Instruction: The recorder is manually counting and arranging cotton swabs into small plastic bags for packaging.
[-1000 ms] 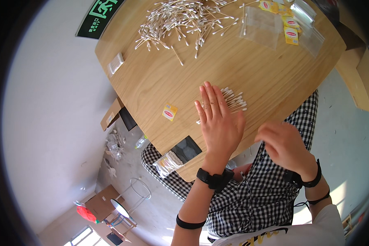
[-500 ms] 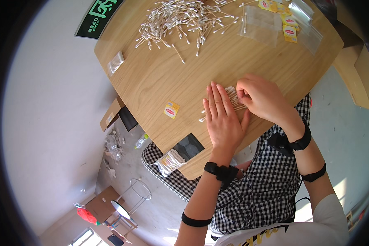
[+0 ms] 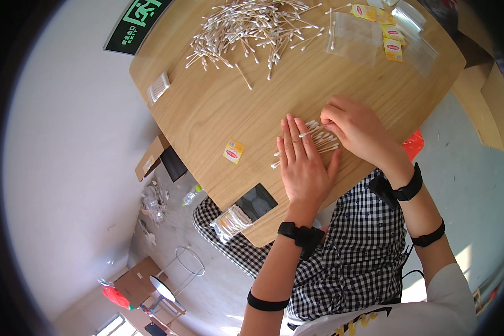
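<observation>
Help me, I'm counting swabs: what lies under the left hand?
Cotton swabs: their ends show on both sides of the left hand, the right side lying near the right hand. Their middles are covered, so how many lie underneath cannot be told.

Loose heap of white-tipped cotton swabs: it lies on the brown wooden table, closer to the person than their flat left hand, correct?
Not closer: the head view shows the swab heap farther out than the left hand. It does lie on the table.
</observation>
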A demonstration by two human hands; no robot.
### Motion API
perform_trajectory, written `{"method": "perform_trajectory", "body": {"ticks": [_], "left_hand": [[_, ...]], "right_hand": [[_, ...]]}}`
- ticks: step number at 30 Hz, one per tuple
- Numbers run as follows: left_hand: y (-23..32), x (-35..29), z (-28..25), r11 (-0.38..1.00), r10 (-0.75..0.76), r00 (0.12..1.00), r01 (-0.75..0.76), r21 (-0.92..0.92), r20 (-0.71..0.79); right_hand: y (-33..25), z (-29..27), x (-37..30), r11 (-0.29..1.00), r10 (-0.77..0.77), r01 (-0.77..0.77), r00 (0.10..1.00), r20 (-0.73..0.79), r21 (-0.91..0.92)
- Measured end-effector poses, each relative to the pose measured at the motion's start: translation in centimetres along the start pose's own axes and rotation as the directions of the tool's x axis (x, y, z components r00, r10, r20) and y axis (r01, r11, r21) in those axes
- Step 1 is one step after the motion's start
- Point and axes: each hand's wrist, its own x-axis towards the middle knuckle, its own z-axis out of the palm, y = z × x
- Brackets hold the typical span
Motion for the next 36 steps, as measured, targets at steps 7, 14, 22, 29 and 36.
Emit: {"method": "perform_trajectory", "body": {"ticks": [7, 14, 22, 29, 36], "left_hand": [[-0.7, -0.2, -0.2, 1.000, -0.012, 1.000, 0.012, 0.007, 0.011], [0.5, -0.1, -1.4, 1.000, -0.004, 1.000, 0.004, 0.026, 0.003], [1.7, -2.1, -0.6, 0.996, 0.000, 0.989, -0.014, 0.093, 0.148], [1.8, -3.2, -0.9, 0.995, -0.026, 0.985, 0.008, 0.103, 0.169], [1.2, -1.7, -0.3, 0.989, 0.011, 0.992, -0.029, 0.144, 0.124]], "right_hand": [[1.8, -4.9, -4.9, 0.957, 0.221, -0.211, 0.975, 0.031, -0.199], [6.0, -11.4, -15.9, 0.783, 0.607, -0.608, 0.793, -0.051, -0.127], [8.6, -6.8, -16.6, 0.730, 0.599, -0.634, 0.774, -0.208, -0.255], [3.3, -8.0, -13.0, 0.778, 0.555, -0.620, 0.753, -0.353, -0.100], [1.8, -3.6, -8.8, 0.876, 0.435, -0.283, 0.812, -0.389, 0.390]]}}
